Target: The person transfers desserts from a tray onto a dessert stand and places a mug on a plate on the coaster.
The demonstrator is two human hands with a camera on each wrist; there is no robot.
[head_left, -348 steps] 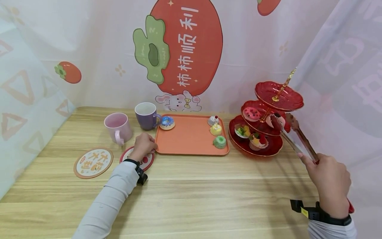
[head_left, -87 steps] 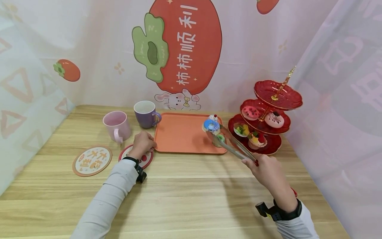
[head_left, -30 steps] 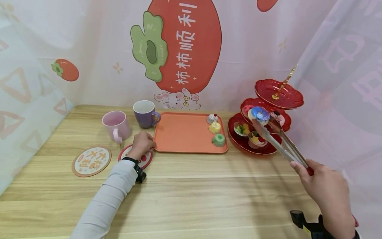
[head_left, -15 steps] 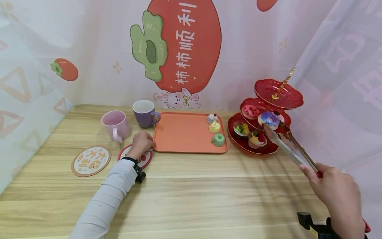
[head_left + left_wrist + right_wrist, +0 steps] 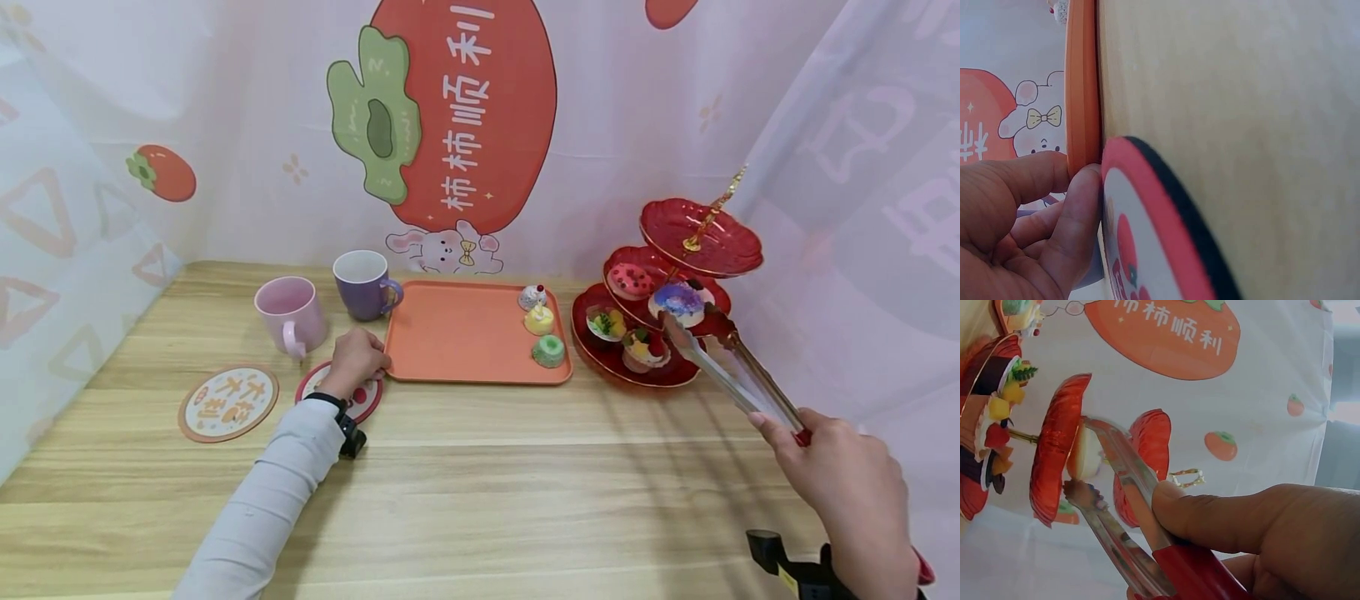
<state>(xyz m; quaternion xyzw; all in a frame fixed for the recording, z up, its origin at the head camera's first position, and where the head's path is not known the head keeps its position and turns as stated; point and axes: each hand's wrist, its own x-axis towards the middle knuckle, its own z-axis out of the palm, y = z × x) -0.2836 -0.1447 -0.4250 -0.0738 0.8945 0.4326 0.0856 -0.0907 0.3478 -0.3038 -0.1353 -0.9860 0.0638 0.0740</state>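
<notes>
My left hand (image 5: 356,362) pinches the near left corner of the orange tray (image 5: 457,333) between thumb and fingers, above a red-rimmed coaster (image 5: 1147,212). My right hand (image 5: 840,475) grips metal tongs (image 5: 765,379) by their red handle. The tong tips stand apart at either side of the blue-iced donut (image 5: 678,300), which sits on the middle tier of the red three-tier stand (image 5: 663,225). In the right wrist view the donut's pale side (image 5: 1088,453) shows between the tips; whether they touch it I cannot tell. It partly hides another pastry behind it.
A pink donut (image 5: 630,282) shares the middle tier; fruit tarts (image 5: 647,352) fill the bottom one. Several small cakes, including a green one (image 5: 549,352), line the tray's right side. Pink (image 5: 288,312) and purple (image 5: 362,287) mugs and an orange-rimmed coaster (image 5: 228,404) stand left.
The blue donut has gone from the tray's left side to the stand's middle tier, carried in the tongs. In the last half second the tong tips have shifted only slightly. The left hand keeps its place.
</notes>
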